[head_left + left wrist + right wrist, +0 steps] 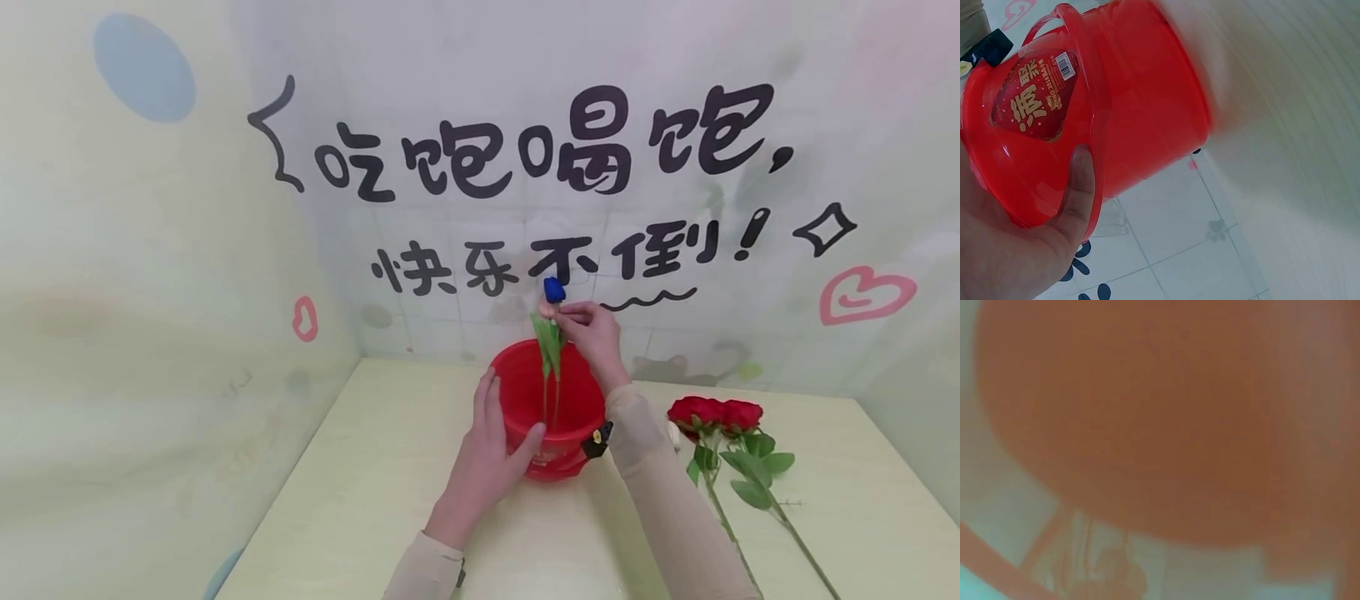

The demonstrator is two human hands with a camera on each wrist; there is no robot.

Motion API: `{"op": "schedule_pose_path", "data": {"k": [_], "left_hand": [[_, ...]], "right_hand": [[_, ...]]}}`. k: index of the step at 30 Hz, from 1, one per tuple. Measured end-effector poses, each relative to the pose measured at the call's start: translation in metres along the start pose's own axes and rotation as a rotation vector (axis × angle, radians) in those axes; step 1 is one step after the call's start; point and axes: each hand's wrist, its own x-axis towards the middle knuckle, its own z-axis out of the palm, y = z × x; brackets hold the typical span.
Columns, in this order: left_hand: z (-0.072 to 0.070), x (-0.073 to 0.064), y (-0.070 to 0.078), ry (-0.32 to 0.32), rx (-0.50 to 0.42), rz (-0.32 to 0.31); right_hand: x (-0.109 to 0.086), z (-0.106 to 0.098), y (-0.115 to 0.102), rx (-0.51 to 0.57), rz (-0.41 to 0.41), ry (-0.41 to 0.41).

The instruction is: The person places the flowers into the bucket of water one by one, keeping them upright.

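A red plastic bucket (551, 454) stands on the table; its gold-lettered label (1038, 97) faces the left wrist view. My left hand (487, 446) grips the bucket's left side, thumb lying on the outer wall beside the handle. Over the bucket's mouth, my right hand (592, 333) pinches a blue tulip (554, 290) just below its bloom. A pale pink tulip (547, 311) stands right against it, and both green stems run down into the bucket. A blurred reddish surface fills most of the right wrist view, hiding the right fingers there.
Two red roses (697, 410) with long leafy stems lie on the table (360, 500) to the right, beside my right sleeve. A pale bloom (673, 433) shows partly behind that sleeve. Behind the table stands a wall (480, 50) with black lettering.
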Motion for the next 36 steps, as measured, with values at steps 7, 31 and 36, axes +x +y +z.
{"op": "schedule_pose_path", "data": {"k": [7, 31, 36], "left_hand": [[-0.0004, 0.0000, 0.0011, 0.013, -0.003, 0.001], [-0.0007, -0.0009, -0.0003, 0.002, 0.002, 0.000], [0.0001, -0.0006, -0.0012, 0.003, -0.001, 0.002]], "right_hand": [[0.0012, -0.0004, 0.0016, -0.019, -0.022, -0.003], [0.0010, -0.0033, 0.0021, 0.015, -0.027, -0.023], [-0.0007, -0.0054, 0.0004, 0.012, -0.054, -0.030]]}}
